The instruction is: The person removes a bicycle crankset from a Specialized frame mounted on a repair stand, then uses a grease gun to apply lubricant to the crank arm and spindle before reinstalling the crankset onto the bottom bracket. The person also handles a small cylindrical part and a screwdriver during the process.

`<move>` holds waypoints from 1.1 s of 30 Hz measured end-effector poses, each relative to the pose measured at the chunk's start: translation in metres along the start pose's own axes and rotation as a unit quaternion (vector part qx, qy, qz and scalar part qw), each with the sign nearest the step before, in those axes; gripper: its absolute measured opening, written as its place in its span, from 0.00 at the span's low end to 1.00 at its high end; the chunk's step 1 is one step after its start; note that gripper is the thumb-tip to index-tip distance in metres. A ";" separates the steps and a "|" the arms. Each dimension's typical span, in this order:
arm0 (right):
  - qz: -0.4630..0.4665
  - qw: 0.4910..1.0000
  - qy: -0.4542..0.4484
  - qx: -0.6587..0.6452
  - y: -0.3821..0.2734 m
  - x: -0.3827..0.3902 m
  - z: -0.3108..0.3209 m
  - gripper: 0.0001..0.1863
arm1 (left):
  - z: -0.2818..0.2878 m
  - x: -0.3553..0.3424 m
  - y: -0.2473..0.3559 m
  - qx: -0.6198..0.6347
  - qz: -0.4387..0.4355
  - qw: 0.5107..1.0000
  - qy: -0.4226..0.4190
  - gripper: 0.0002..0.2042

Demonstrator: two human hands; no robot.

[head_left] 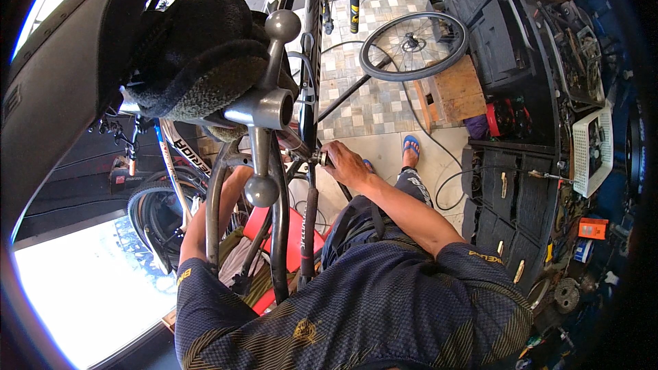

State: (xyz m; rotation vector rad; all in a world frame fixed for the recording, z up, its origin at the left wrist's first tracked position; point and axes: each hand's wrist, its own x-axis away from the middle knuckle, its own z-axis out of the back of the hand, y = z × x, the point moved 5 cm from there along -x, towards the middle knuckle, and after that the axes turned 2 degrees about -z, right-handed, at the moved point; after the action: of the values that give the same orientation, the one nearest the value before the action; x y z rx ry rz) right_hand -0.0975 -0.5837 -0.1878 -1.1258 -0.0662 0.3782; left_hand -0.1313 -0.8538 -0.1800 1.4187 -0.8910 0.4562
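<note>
A dark bicycle frame (279,233) hangs in front of me beside a grey metal clamp handle (260,147) with a ball at each end. My right hand (347,165) is closed at the frame's side, with its fingers around a small round metal part (322,158). The fingertips are partly out of sight. My left hand (238,177) reaches in behind the frame tubes from the other side. Tubes and the clamp cover its fingers, so its grip does not show. Black fleecy cloth (205,48) is bundled around the upper part of the stand.
A bicycle wheel (414,46) lies over a wooden box (458,94) ahead on the right. A black hose (445,154) curves across the tiled floor. Dark drawers (510,188) and a tool-covered bench with a white basket (593,151) line the right. Other bikes stand left, near a red seat (291,236).
</note>
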 end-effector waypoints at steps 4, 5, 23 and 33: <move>-0.217 0.937 -0.111 -0.252 0.022 0.004 -0.018 0.30 | 0.001 0.004 0.000 -0.013 -0.009 1.000 0.008 0.11; -0.296 0.886 -0.168 -0.315 0.028 0.008 -0.026 0.30 | 0.002 0.005 0.000 -0.015 -0.011 1.000 0.009 0.11; -0.081 0.982 -0.016 -0.171 0.004 0.002 0.004 0.26 | -0.003 0.003 0.004 -0.063 -0.035 0.997 0.016 0.12; -0.195 0.930 -0.078 -0.301 0.028 0.002 -0.010 0.25 | -0.002 0.002 0.016 -0.244 -0.120 0.962 -0.014 0.11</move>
State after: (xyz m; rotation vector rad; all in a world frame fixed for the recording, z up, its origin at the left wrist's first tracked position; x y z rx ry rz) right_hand -0.1002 -0.5809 -0.2168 -1.6463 -0.5710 0.0832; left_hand -0.1420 -0.8503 -0.1682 1.0590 -0.7736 0.0244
